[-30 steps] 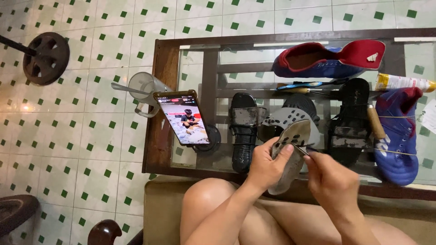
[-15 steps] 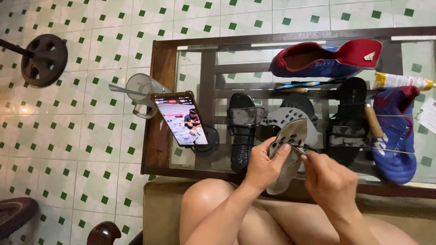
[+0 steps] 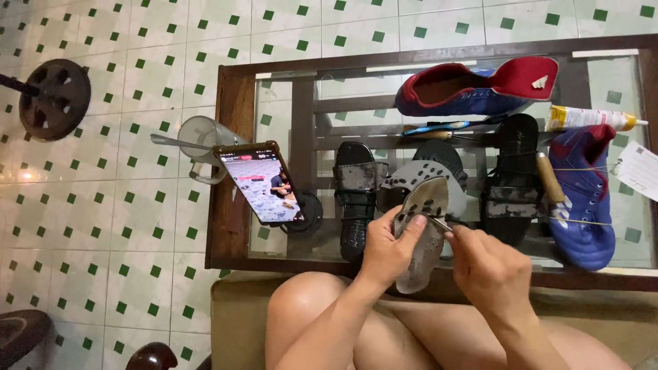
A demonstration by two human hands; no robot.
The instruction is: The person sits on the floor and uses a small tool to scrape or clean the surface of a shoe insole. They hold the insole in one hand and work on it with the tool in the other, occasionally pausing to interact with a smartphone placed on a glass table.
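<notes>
Pinching a thin metal tool (image 3: 439, 223), right hand (image 3: 490, 270); left hand (image 3: 387, 250) clasping worn perforated sole (image 3: 421, 236).

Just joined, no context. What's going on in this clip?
A seated person is working on a worn grey shoe sole over a glass-topped wooden table. The left hand grips the sole; the right hand pinches a thin metal tool against its perforated upper end. On the table lie black sandals, blue-and-red shoes, a glue tube and a propped phone playing a video.
</notes>
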